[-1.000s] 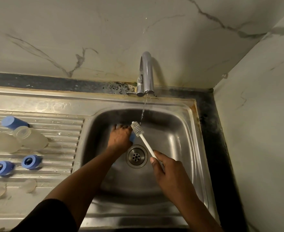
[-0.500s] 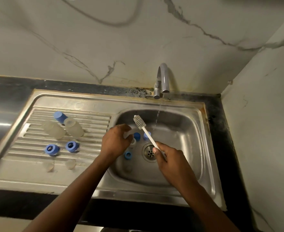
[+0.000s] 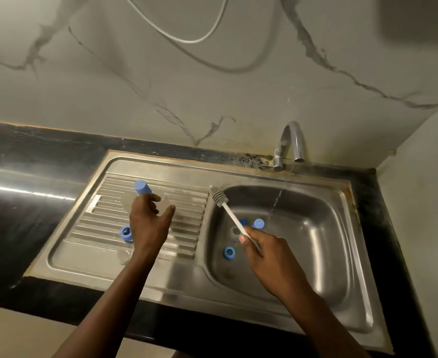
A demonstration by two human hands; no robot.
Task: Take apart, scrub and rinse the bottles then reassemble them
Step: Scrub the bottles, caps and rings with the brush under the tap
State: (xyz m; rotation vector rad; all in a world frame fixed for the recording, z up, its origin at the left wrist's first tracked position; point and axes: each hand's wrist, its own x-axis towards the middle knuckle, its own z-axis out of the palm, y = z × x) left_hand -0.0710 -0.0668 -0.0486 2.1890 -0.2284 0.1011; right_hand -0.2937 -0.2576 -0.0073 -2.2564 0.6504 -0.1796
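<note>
A dark, glossy surface [image 3: 32,192] carried one stainless steel sink unit [image 3: 187,282], its ribbed drainboard [image 3: 187,202] toward the left edge and its rounded basin [image 3: 316,241] toward the right. One curved chrome tap [image 3: 291,140] stood at the back edge, a thin stream of water [image 3: 276,201] falling into the basin. The left hand [image 3: 149,226] reached over the drainboard, fingers curled around a clear plastic bottle [image 3: 164,202] lying on the ribs; whether it had fully gripped it was hard to tell. Beside it lay one blue cylindrical cap [image 3: 142,188]. One blue ring collar [image 3: 126,233] showed just left of that wrist, and one clear, dome-like piece [image 3: 124,255] lay near the drainboard's front edge. The right hand [image 3: 267,250] was clenched on the white handle of one bottle brush [image 3: 232,215], its grey bristled head angled up over the basin's left rim. In the basin lay three blue parts: one cap [image 3: 258,224], one ring [image 3: 229,253] and a partly hidden piece [image 3: 243,222].
</note>
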